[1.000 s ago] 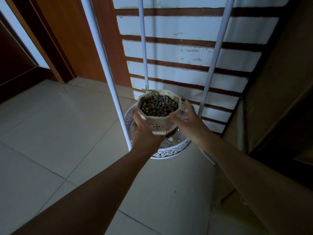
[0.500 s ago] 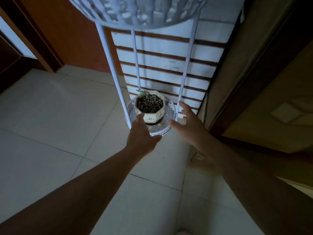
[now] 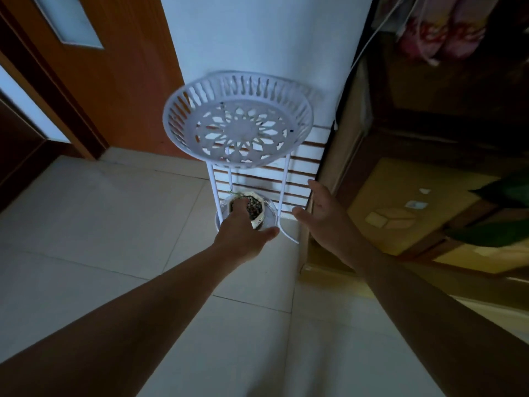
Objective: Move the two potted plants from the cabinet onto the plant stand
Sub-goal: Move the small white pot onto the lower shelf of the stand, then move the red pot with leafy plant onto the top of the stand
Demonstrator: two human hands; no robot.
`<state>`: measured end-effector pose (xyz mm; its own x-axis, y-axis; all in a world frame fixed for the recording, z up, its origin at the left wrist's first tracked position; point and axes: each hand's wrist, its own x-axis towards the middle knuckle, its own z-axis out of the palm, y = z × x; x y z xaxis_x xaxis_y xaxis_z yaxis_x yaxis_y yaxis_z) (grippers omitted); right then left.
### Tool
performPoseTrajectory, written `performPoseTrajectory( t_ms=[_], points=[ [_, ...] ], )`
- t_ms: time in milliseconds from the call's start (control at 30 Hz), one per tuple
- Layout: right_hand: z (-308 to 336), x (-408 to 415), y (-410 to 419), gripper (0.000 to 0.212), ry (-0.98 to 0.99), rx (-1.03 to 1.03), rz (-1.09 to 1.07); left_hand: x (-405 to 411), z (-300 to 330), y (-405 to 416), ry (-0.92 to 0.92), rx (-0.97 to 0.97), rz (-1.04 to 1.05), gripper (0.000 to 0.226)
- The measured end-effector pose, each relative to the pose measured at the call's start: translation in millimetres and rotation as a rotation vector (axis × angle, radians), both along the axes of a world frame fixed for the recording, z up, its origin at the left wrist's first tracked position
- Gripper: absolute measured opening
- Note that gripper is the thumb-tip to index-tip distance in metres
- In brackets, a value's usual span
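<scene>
A white two-tier plant stand rises against the wall, its openwork top tray bare. On the lower tray sits a small cream pot filled with coloured pebbles. My left hand hovers in front of that pot, fingers apart, holding nothing, and hides part of it. My right hand is open to the right of the stand's leg, also holding nothing. Green leaves of a second plant show blurred at the right edge above the cabinet.
A wooden door stands left of the white wall. Pale floor tiles spread to the left and toward me. The yellow-brown cabinet fills the right side, close to the stand's right leg.
Both hands have let go of the pebble pot, which now rests on the lower tray. The hands have drawn back and the view has risen, bringing the top tray into sight.
</scene>
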<state>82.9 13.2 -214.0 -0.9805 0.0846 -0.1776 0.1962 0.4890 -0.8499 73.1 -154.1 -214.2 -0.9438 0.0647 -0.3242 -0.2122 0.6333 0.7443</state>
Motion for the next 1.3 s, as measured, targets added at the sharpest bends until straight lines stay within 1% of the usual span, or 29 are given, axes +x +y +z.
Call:
performPoseTrajectory(
  t_ms=[67, 267, 433, 567, 767, 900, 1067, 1167, 1300],
  points=[
    [27.9, 7.5, 1.3, 0.070, 0.006, -0.006, -0.002, 2.5, 27.1, 3.2, 0.012, 0.004, -0.021, 0.081],
    [104.0, 40.3, 17.6, 0.071, 0.044, -0.035, -0.062, 19.8, 101.4, 24.1, 0.071, 0.059, -0.042, 0.088],
    [160.2, 76.9, 37.0, 0.073, 0.115, -0.080, -0.109, 49.3, 146.8, 39.1, 0.086, 0.095, -0.068, 0.088],
    [206.3, 98.6, 54.7, 0.075, 0.125, -0.054, -0.124, 63.5, 191.8, 51.1, 0.158, 0.094, -0.141, 0.088],
    [251.5, 113.2, 63.2, 0.077, 0.173, -0.022, -0.170, 71.1, 239.5, 60.1, 0.215, 0.094, -0.238, 0.081],
    [266.2, 113.4, 63.5, 0.080, 0.204, -0.078, -0.243, 53.5, 260.8, 58.6, 0.240, 0.075, -0.284, 0.083],
    [276.9, 93.1, 48.9, 0.084, 0.214, -0.070, -0.323, 12.6, 274.3, 54.7, 0.211, 0.157, -0.358, 0.087],
    [285.3, 72.5, 30.6, 0.086, 0.232, -0.025, -0.397, -19.7, 280.3, 39.3, 0.214, 0.176, -0.434, 0.088],
    [292.1, 47.4, -0.4, 0.085, 0.273, -0.021, -0.498, -64.7, 288.8, 16.2, 0.172, 0.198, -0.577, 0.090]
  ],
)
